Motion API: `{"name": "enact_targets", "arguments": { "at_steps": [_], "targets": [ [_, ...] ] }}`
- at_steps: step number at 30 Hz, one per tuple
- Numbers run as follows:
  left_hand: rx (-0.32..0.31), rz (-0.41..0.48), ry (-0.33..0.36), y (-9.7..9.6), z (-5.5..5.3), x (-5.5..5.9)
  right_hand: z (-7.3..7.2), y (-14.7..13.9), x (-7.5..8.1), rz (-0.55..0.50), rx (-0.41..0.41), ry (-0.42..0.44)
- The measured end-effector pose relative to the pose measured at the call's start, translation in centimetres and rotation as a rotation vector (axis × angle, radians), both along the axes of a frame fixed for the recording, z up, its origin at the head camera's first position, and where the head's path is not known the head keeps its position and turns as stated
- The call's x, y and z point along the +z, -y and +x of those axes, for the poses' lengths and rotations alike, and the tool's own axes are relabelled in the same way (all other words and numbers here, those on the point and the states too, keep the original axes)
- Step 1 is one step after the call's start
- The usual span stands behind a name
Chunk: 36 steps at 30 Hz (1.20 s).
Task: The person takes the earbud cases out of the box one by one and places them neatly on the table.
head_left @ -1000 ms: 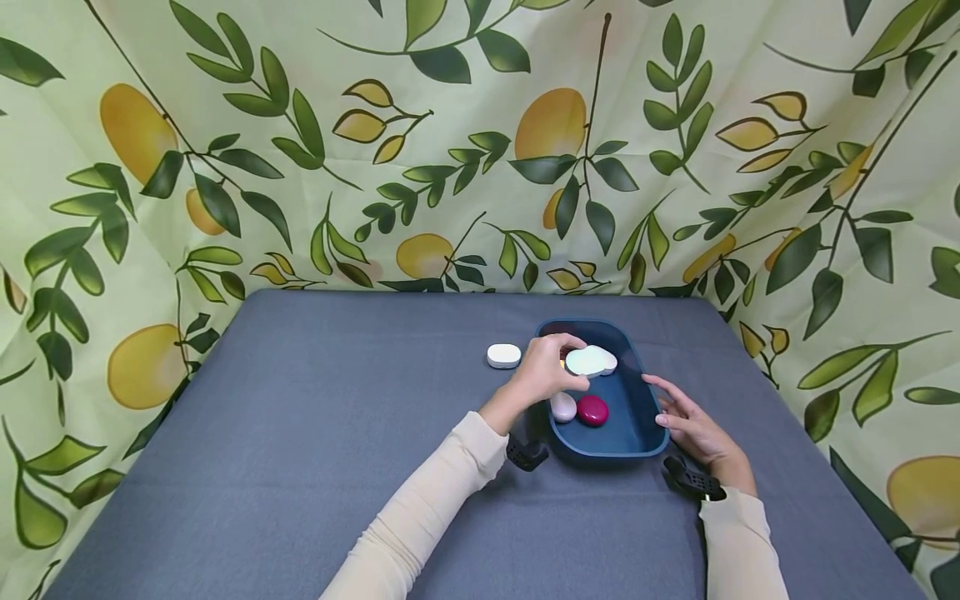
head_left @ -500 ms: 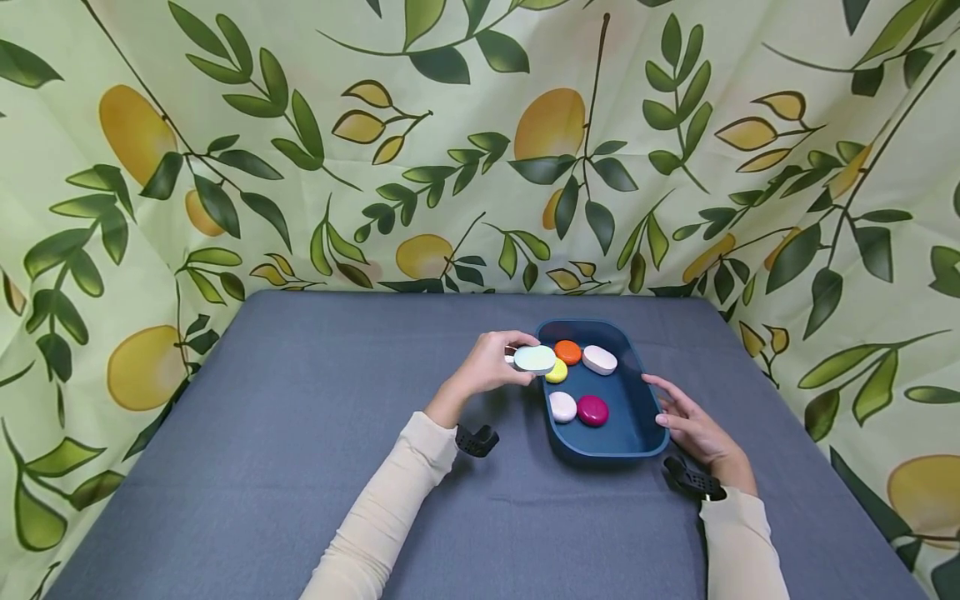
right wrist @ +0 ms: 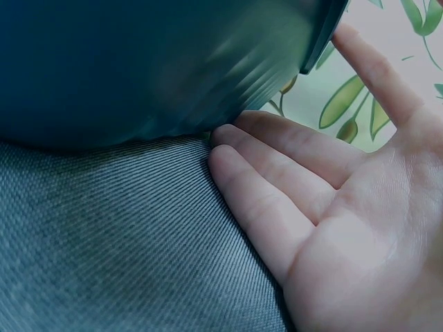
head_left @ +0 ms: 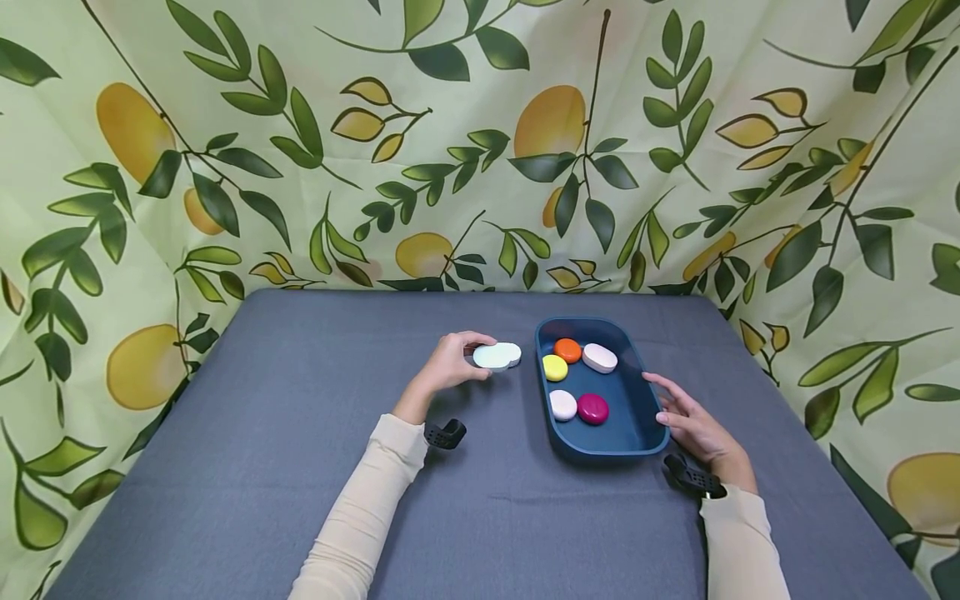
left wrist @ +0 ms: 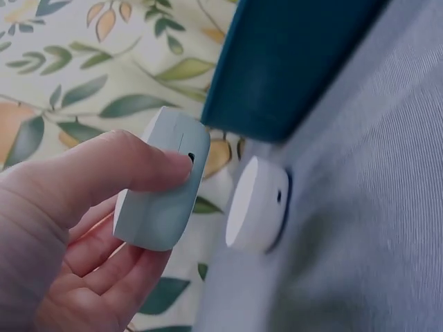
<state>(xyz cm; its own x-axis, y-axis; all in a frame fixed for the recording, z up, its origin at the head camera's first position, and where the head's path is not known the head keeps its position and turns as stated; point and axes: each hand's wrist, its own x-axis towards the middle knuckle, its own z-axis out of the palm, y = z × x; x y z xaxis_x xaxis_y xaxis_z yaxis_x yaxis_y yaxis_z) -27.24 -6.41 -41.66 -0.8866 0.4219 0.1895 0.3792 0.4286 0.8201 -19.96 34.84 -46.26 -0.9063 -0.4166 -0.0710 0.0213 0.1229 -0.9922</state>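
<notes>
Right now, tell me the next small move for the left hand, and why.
I'd probably lower the pale-green oval case onto the gray cloth beside the white oval case: the left hand pinches it in the air outside the blue bin, with a gap between the cases.

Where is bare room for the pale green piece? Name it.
Free: grey cloth left of the left sleeve; cloth between it and the right sleeve, short of the blue bin; its right side, past the crimson piece. Crowded: the bin's left side, with yellow piece and orange piece, and the narrow gap between bin and white piece.
</notes>
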Motion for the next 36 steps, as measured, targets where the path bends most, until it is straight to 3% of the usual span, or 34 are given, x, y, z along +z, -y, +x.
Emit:
{"name": "enact_targets", "arguments": {
  "at_steps": [18,24,25,26,28,32,33,36],
  "targets": [
    [0.164,-0.100,0.075,2.2,-2.0,-2.1,-0.1,-0.3,-0.1,0.005,0.002,0.001],
    [0.165,-0.094,0.112,2.7,-3.1,-3.4,-0.1,-0.3,-0.3,-0.012,0.017,0.003],
    [0.160,-0.091,0.110,2.9,-3.4,-3.7,0.0,-0.3,-0.3,-0.014,0.018,0.003],
    [0.140,-0.064,0.080,3.2,-4.2,-4.7,0.0,-0.3,-0.3,-0.014,0.018,0.002],
    [0.139,-0.071,0.075,3.3,-4.5,-5.0,0.0,-0.3,-0.3,-0.015,0.018,0.001],
    [0.154,-0.086,0.105,2.9,-4.5,-4.8,0.0,-0.2,-0.2,-0.025,0.015,0.003],
    [0.174,-0.113,0.141,2.5,-3.9,-3.8,0.0,-0.2,-0.2,-0.028,0.016,0.005],
    [0.183,-0.132,0.148,2.1,-3.5,-3.3,0.0,-0.2,-0.1,-0.031,0.016,0.009]
  ]
}}
